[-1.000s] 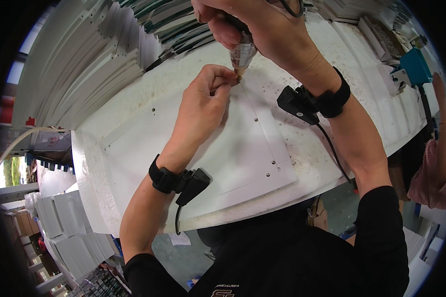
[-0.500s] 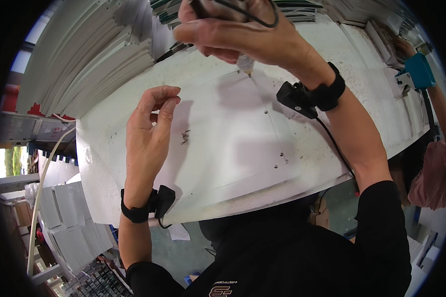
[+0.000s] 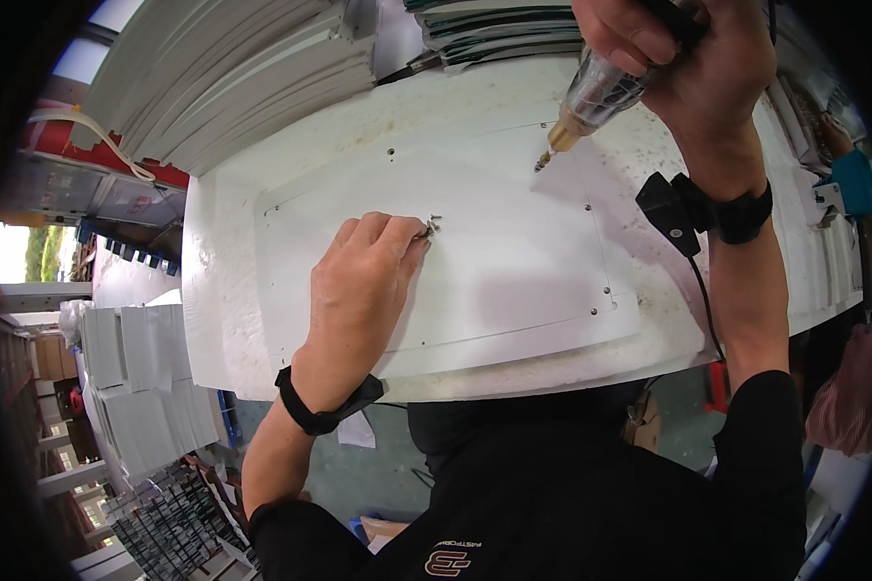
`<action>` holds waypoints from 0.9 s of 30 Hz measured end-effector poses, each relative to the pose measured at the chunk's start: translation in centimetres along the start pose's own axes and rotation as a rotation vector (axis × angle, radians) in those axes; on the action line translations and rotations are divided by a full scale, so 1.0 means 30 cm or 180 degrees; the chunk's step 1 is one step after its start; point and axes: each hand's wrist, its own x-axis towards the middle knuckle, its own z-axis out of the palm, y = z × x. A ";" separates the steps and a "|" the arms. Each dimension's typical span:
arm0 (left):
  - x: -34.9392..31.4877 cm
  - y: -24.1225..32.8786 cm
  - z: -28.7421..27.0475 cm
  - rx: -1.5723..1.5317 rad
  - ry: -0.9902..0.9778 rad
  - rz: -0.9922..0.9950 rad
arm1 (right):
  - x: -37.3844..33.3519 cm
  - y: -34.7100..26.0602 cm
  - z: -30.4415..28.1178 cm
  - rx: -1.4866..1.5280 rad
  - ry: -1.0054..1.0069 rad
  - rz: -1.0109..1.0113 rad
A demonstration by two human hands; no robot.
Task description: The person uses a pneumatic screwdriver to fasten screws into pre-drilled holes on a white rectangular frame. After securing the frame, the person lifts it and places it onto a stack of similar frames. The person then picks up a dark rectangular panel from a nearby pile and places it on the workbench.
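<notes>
A thin white panel (image 3: 513, 261) lies flat on the white worktable, with screws set near its right edge. My left hand (image 3: 363, 281) rests over the panel, thumb and fingertips pinched at a small heap of loose screws (image 3: 435, 224). The fingers partly cover what they pinch, which looks like a screw. At the upper right, my right hand (image 3: 702, 92) is wrapped round an electric screwdriver (image 3: 603, 92) with a clear body and brass-coloured nose. Its bit slants down to the left above the panel's far edge. The top of the tool is cut off by the picture's rim.
Tall stacks of white panels (image 3: 252, 73) stand at the far left of the worktable (image 3: 225, 290). More dark-edged sheets (image 3: 499, 34) are piled at the back. A teal tool (image 3: 851, 182) and another person's arm show at the far right. A black cable hangs from my right wrist strap.
My left hand has come right to the loose screws, fingertips now among them. The screwdriver has moved from the panel's far edge up and to the right. The whole view has shifted.
</notes>
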 end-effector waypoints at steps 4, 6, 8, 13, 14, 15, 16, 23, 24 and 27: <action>0.014 -0.007 -0.012 0.0396 -0.0293 0.0262 | 0.001 -0.043 0.039 0.0006 0.0031 0.0040; 0.031 -0.005 -0.015 0.0752 -0.0489 0.0540 | -0.005 -0.025 0.010 0.0055 -0.0149 -0.0040; 0.050 -0.003 -0.023 0.0995 -0.0668 0.0721 | -0.005 0.002 -0.038 0.0327 -0.0444 -0.0071; 0.057 -0.023 -0.003 0.1042 -0.0694 0.0500 | -0.018 -0.037 0.045 0.0328 0.0058 0.0106; 0.051 -0.030 0.001 0.0958 -0.0626 0.0448 | -0.016 -0.049 0.069 0.0370 0.0115 0.0150; 0.051 -0.035 0.004 0.0867 -0.0546 0.0412 | -0.018 -0.051 0.066 0.0419 0.0147 0.0179; 0.053 -0.038 0.007 0.0775 -0.0467 0.0375 | -0.021 -0.053 0.064 0.0469 0.0182 0.0206; 0.049 -0.060 0.015 0.0317 -0.0200 0.0214 | -0.049 -0.038 0.082 0.0517 0.0051 0.0544; 0.053 -0.063 0.013 0.0273 -0.0224 0.0215 | -0.053 -0.048 0.106 0.0473 0.0078 0.0546; 0.058 -0.070 0.008 0.0019 -0.0134 0.0363 | -0.060 -0.074 0.182 0.0430 0.0249 0.0459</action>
